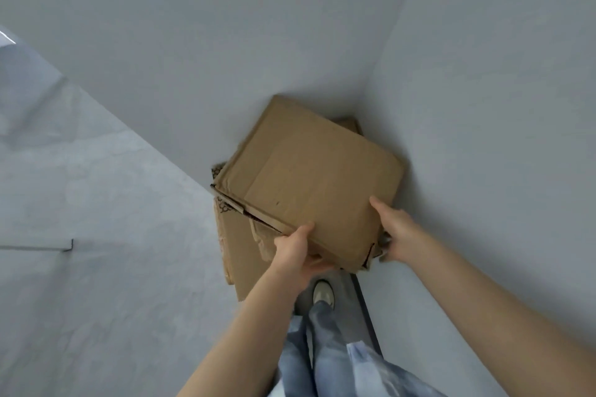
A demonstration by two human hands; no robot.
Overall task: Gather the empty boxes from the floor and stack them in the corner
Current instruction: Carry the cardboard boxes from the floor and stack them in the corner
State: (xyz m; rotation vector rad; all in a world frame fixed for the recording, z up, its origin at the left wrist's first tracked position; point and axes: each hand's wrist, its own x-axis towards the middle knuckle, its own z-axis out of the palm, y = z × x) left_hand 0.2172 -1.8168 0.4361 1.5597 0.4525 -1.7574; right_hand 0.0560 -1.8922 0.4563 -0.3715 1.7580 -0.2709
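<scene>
Both bare forearms reach up from the bottom of the frame toward its centre. The left hand (295,248) grips the box (309,177) at its near edge, thumb on top. The right hand (395,229) clasps the near right corner, thumb lying along the top face.

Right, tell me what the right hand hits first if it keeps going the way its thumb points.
The right hand points up and left across the cardboard box it grips, then toward the far wall. Depth is unclear.

Matt brown cardboard box (309,177), creased; smooth matt grey walls (193,42); mottled concrete-like floor (80,267).
</scene>
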